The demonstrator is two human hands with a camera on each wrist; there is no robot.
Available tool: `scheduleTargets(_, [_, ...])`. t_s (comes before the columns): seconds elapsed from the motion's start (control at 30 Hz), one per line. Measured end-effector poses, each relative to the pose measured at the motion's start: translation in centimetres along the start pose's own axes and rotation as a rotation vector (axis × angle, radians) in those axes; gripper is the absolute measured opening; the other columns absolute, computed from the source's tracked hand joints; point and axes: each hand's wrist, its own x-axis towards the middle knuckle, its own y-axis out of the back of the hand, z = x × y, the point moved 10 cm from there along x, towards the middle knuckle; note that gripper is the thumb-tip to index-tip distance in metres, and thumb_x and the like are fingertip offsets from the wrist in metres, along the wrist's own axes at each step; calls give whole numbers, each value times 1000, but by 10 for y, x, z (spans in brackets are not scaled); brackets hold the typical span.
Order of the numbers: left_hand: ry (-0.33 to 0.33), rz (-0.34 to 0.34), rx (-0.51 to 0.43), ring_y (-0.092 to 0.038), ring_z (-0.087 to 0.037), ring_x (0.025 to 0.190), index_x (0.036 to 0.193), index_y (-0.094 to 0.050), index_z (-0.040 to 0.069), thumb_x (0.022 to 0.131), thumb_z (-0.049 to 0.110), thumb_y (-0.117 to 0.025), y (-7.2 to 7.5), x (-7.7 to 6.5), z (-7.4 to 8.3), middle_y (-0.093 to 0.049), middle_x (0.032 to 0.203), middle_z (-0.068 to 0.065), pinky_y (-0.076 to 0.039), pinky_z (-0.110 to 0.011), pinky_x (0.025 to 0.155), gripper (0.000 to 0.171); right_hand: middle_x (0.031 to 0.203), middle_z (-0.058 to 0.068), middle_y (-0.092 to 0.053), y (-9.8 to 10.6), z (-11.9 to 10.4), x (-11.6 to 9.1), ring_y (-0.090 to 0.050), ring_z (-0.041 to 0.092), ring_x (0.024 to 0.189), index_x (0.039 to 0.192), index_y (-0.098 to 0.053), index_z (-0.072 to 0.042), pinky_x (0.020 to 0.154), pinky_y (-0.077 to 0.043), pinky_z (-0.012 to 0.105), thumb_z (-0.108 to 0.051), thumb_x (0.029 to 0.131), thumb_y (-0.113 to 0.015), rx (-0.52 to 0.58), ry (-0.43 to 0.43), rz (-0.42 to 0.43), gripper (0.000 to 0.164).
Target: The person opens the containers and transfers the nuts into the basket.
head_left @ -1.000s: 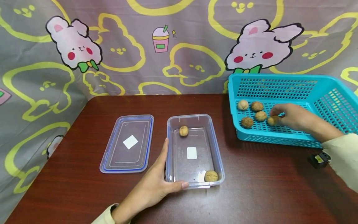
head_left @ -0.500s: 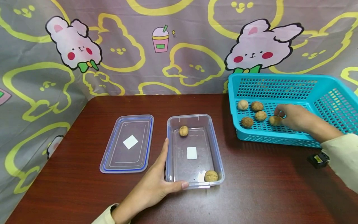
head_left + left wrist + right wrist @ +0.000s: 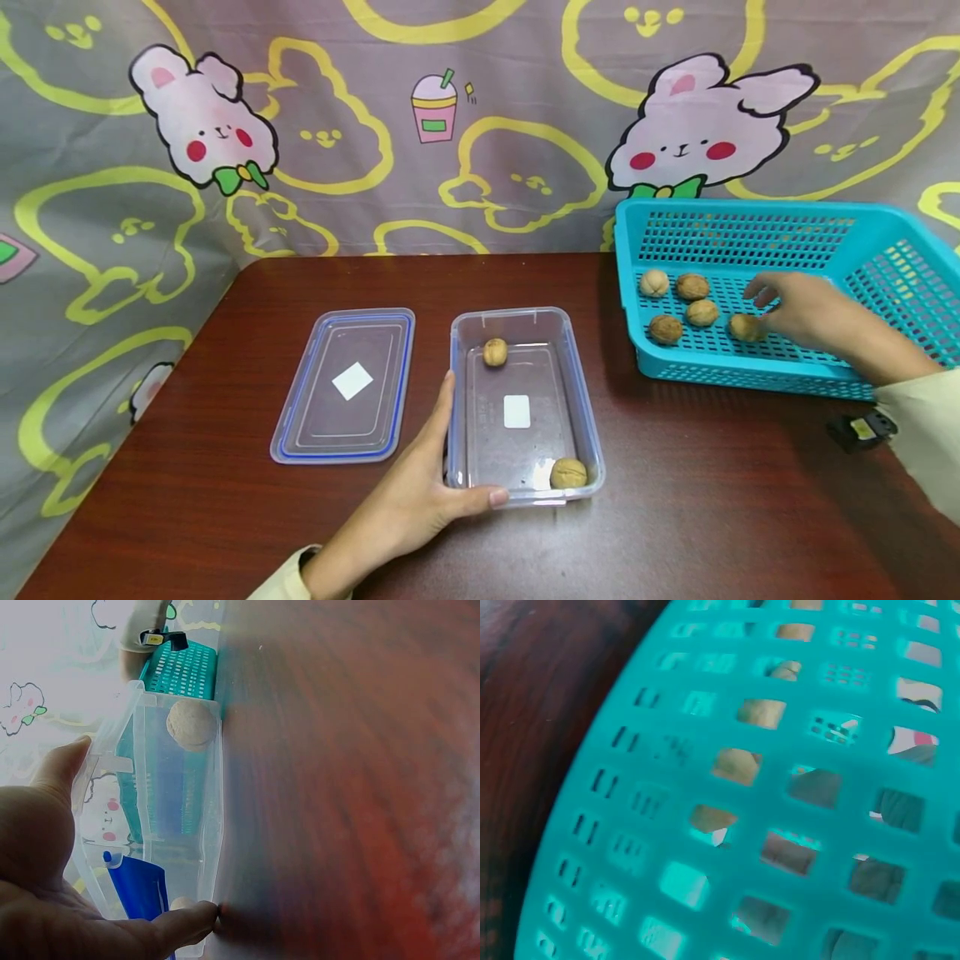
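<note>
In the head view, my left hand (image 3: 408,492) rests at the near left corner of a clear plastic food container (image 3: 525,321), its straight fingers along the side and thumb on the front rim. Two walnuts lie inside: one walnut (image 3: 495,352) near the far left, another walnut (image 3: 568,473) at the near right. My right hand (image 3: 813,315) is inside a turquoise basket (image 3: 738,373), fingers parted beside and above a walnut (image 3: 746,327). Whether its thumb touches that walnut is hard to tell. Several more walnuts (image 3: 702,312) lie to its left on the basket floor.
Left of the container, a clear lid (image 3: 351,425) with a blue seal lies flat on the dark wooden table (image 3: 225,400). A patterned cloth (image 3: 330,125) hangs behind. The basket's slotted wall (image 3: 675,757) fills most of the right wrist view and hides the right hand.
The walnut at my right fingers has shifted slightly right within the basket. My right hand has moved right with it, and its fingers have parted from it somewhat. My left hand stays put.
</note>
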Motion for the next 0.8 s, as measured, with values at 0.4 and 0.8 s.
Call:
scheduleTargets(0.4, [0,-3,0,-25,-23,158,168,6,35,73,32,-97,0,0,-1,-11,176,-2,-18,-50,130,141,140,37,-56,29,-22,-18,-56,56,125,139,-53,5,91,-50,63,-12,104,-61,133,4,108,40])
scheduleTargets(0.8, [1,-4,0,-25,-23,158,168,7,36,73,34,-97,0,0,-1,-11,176,-2,-19,-51,129,140,138,25,-65,38,-82,-42,-55,43,129,140,-62,-9,84,-49,25,-21,102,-68,188,84,215,40])
